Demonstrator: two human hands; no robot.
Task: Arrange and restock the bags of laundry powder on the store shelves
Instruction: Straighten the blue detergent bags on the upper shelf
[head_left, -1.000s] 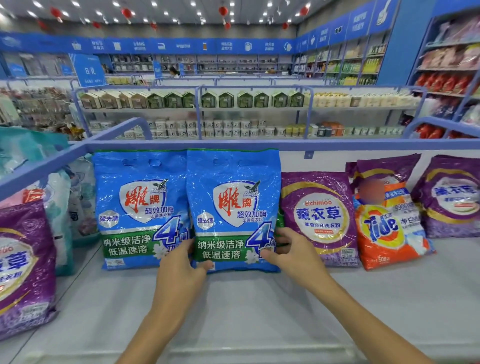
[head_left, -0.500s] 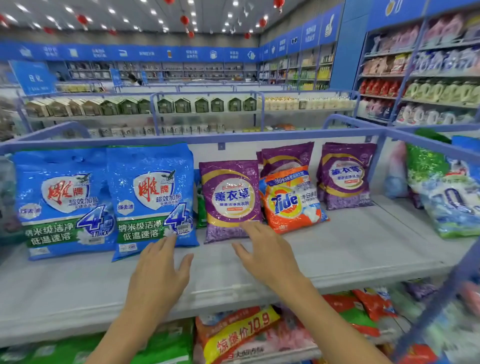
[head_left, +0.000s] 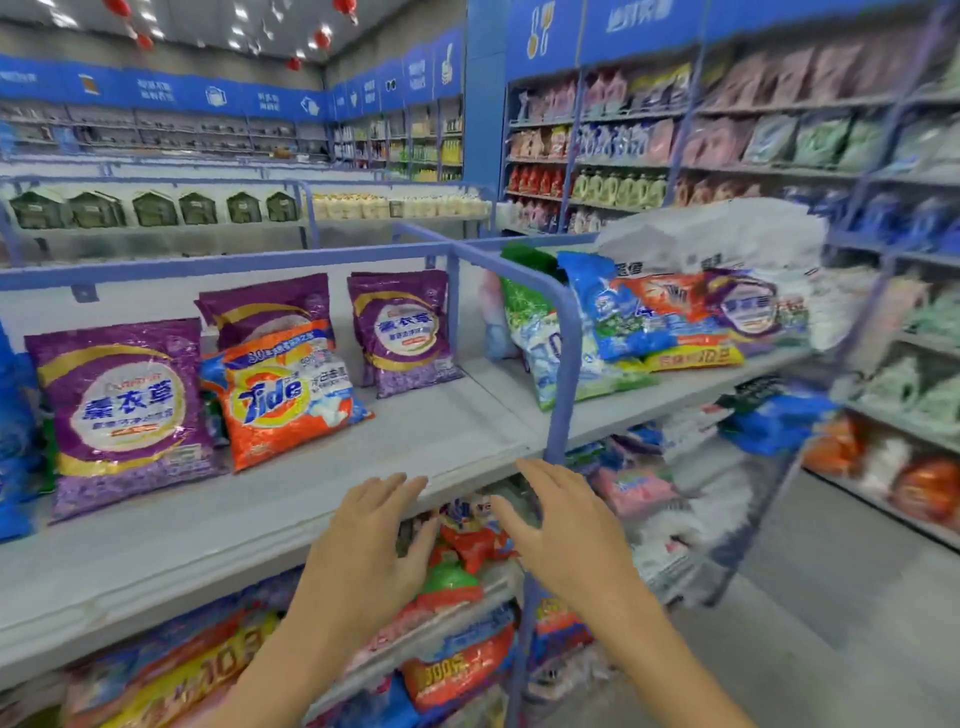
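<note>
Three purple plastic bags of laundry powder (head_left: 122, 410) stand leaning back on the grey metal shelf (head_left: 457, 431), an orange Tide bag (head_left: 283, 397) propped between them. Well apart, lower right by the shelf's front edge, the left hand (head_left: 371, 540) and right hand (head_left: 563, 530) hover, fingers spread loose, grasping nothing.

Purple bags (head_left: 122, 410) and an orange Tide bag (head_left: 283, 400) lean on the shelf (head_left: 441, 431).

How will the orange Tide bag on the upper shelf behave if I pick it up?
Probably floppy: the orange Tide bag slumps against the purple bag behind it. Its glossy film is likely slippery. It bulges, so it is probably hefty for its size.
</note>
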